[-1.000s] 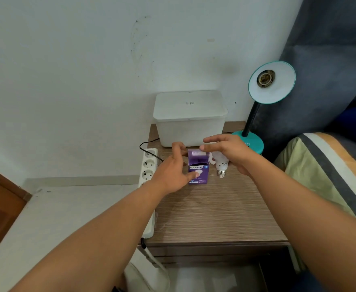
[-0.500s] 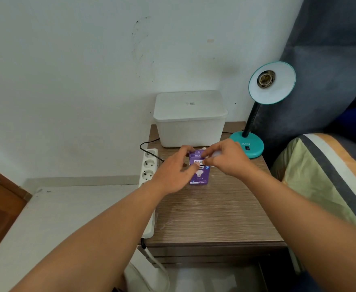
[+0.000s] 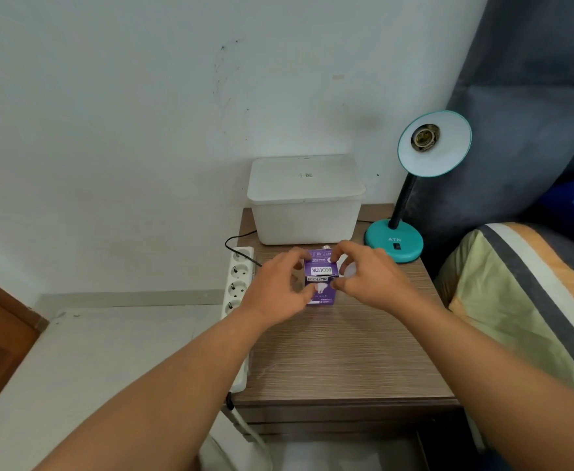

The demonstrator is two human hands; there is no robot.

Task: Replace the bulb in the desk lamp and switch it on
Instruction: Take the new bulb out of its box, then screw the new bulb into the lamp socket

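Note:
A purple bulb box [image 3: 320,282] stands on the wooden nightstand [image 3: 340,355]. My left hand [image 3: 277,292] grips its left side, and my right hand [image 3: 372,282] pinches its top flap, which is folded up. A white bulb [image 3: 348,270] shows through the gap in my right hand's fingers and is mostly hidden. The teal desk lamp [image 3: 394,241] stands at the back right of the nightstand. Its shade [image 3: 448,154] is tipped toward me, and its socket [image 3: 425,138] has no bulb in it. A black switch [image 3: 396,246] sits on the base.
A white lidded container [image 3: 306,198] stands against the wall behind the box. A white power strip [image 3: 238,283] with a black cord [image 3: 234,240] runs along the nightstand's left edge. A bed with a striped cover [image 3: 533,294] lies to the right.
My right hand has moved from over the bulb to the box's top. Both hands closed on the box, and its flap is now lifted.

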